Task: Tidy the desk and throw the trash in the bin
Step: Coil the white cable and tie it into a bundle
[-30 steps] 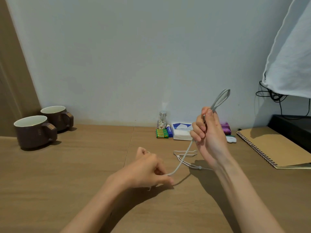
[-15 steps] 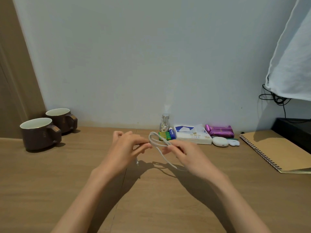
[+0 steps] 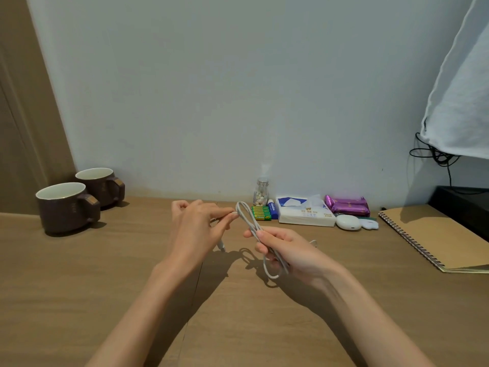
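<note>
One white cable (image 3: 250,223), folded into loops, is gripped by the right hand (image 3: 287,251) and pinched by the left hand (image 3: 197,229); two brown mugs (image 3: 67,206) stand far left on the wooden desk (image 3: 132,274).

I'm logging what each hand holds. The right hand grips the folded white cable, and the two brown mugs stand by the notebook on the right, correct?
Not quite. The head view shows the right hand gripping the folded white cable, but the two brown mugs stand at the desk's far left, away from the notebook.
</note>
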Available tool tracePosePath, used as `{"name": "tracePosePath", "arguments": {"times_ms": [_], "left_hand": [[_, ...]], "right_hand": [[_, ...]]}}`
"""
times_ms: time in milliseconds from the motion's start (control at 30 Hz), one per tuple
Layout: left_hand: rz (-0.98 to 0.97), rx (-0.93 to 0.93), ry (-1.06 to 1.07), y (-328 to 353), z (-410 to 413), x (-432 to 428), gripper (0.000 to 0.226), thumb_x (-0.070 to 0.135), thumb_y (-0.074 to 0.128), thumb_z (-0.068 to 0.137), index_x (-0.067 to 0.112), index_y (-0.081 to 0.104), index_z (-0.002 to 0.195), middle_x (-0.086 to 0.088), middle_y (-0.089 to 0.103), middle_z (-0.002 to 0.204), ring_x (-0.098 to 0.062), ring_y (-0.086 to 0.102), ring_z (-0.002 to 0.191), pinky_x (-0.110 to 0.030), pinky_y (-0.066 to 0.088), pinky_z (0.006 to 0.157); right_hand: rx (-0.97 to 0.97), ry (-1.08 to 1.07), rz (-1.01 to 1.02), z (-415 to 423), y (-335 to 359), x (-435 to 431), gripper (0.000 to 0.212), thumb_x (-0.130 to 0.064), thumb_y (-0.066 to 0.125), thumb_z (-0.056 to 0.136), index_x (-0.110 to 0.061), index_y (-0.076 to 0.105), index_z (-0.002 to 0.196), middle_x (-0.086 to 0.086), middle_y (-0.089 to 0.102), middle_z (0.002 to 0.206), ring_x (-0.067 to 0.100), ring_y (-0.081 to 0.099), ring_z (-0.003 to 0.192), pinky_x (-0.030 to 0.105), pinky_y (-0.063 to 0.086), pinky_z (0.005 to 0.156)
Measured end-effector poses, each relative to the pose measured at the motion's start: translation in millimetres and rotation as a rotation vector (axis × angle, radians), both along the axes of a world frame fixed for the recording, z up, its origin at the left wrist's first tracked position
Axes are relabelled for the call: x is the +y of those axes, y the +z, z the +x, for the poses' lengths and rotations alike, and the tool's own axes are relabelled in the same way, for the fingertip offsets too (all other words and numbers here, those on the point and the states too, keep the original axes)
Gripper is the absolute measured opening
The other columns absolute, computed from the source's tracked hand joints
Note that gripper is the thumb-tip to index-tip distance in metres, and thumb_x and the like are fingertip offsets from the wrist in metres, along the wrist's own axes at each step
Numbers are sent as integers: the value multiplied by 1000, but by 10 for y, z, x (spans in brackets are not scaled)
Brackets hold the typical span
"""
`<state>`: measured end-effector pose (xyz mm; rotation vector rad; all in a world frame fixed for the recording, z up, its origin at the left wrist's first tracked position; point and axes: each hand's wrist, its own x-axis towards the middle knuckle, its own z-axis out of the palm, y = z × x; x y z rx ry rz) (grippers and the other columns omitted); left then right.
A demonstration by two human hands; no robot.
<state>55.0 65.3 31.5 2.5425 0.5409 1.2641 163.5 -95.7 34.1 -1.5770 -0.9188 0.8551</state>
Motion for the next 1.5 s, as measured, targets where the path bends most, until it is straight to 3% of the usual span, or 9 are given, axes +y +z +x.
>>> {"name": "tracePosePath", "arguments": {"times_ms": [133,267,467,667,833,1100,1300,1400,1500], "left_hand": [[15,10,22,16,-9,-25,16,51,60,82,42,73,88,19,66,66,-5,52,73,-32,23,75],[71,19,28,30,-38,-26,18,48,59,83,39,73,89,18,68,71,-7,52,74,-31,22,79],[190,145,-5,-20,-20,65,13,41,57,89,34,67,85,19,69,82,-10,57,85,-29,16,86],[-262,193,-379,24,47,-92,11,34,59,90,30,69,91,25,70,89,7,61,93,-32,36,95],[-831,100,-746,222,-64,-268,12,9,60,89,7,68,97,-6,75,97,-21,71,93,-22,53,83],[-1088,-71,-685,228,-58,-278,12,3,67,81,10,74,88,-8,74,80,-21,72,77,-21,56,70],[-974,-88,-582,229,-50,-222,15,9,70,80,8,72,95,-6,75,82,-12,71,77,-18,55,69],[-958,-127,-570,214,-20,-189,17,5,71,79,6,72,95,-1,75,81,-5,68,75,-12,51,69],[-940,-156,-574,193,2,-184,14,3,71,78,7,73,91,2,76,81,-3,68,78,-11,51,71]], "right_hand": [[34,-5,17,6,-27,16,25,-28,45,100,-16,66,106,-5,50,63,14,59,71,35,56,78],[-132,-49,0,-21,-7,23,27,-30,40,102,-20,65,104,-8,36,61,4,36,46,17,35,43],[-319,-264,163,94,47,-25,27,-23,40,102,-19,65,90,-6,30,59,3,26,42,15,23,40],[-290,-366,350,147,160,-71,27,-20,38,102,-15,61,88,-11,27,53,5,21,44,16,20,40],[-222,-331,425,80,219,-82,26,-19,38,102,-13,61,93,-7,26,55,6,20,44,16,19,39],[-247,-275,373,60,143,-38,28,-19,37,103,-15,61,89,-9,31,55,3,24,41,16,22,39],[-373,-140,284,-1,6,30,27,-24,40,102,-23,65,91,-9,41,48,6,30,42,21,26,43],[-419,-90,256,-41,-20,52,24,-23,41,102,-24,65,101,-1,67,74,8,35,45,21,32,45],[-384,-79,261,-43,2,49,24,-22,41,102,-20,65,101,-2,60,70,7,37,46,18,32,44]]}}
